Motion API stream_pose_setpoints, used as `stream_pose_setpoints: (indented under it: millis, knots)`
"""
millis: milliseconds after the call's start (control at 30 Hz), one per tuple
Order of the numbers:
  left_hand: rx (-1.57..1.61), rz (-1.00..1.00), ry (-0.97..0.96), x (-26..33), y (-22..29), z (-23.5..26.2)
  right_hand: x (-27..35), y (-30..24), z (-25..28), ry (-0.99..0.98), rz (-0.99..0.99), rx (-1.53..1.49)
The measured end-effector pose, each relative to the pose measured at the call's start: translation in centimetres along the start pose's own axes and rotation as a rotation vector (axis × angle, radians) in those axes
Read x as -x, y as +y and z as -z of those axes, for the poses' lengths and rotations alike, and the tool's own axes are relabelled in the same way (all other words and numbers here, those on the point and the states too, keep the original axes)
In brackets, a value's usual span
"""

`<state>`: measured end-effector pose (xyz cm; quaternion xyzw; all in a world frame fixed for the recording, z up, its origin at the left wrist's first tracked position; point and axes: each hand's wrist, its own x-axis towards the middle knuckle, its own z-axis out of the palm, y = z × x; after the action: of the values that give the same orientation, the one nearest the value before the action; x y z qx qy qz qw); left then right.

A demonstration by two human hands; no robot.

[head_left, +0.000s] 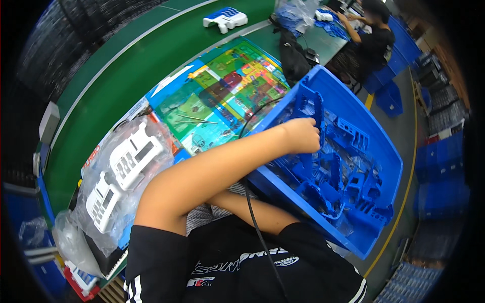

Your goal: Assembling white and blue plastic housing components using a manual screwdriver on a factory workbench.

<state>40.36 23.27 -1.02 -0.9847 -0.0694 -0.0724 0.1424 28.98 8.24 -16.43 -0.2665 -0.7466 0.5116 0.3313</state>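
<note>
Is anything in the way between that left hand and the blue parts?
Nothing visible: the left hand reaches over the blue bin and seems to touch a blue part; whether it grips it is unclear.

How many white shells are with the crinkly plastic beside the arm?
2: the upper shell, nearer the mat, and the lower shell, down and left of it. Others may be hidden under the plastic.

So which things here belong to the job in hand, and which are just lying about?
Likely in use:
blue bin
blue plastic parts inside, where the left hand is

Likely just lying about, no visible hand on them:
tweezers
white plastic shells
white box
</note>
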Motion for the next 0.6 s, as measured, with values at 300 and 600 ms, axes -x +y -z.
stream_pose_setpoints:
  millis: [300,600]
  knots:
    - [0.343,0.327,0.626,5.3,0.0,12.2,-1.4,0.6,0.7,-0.290,-0.076,-0.114]
    - [0.243,1.318,0.984,23.4,17.1,15.0,-0.5,-7.4,2.9,0.353,0.268,-0.749]
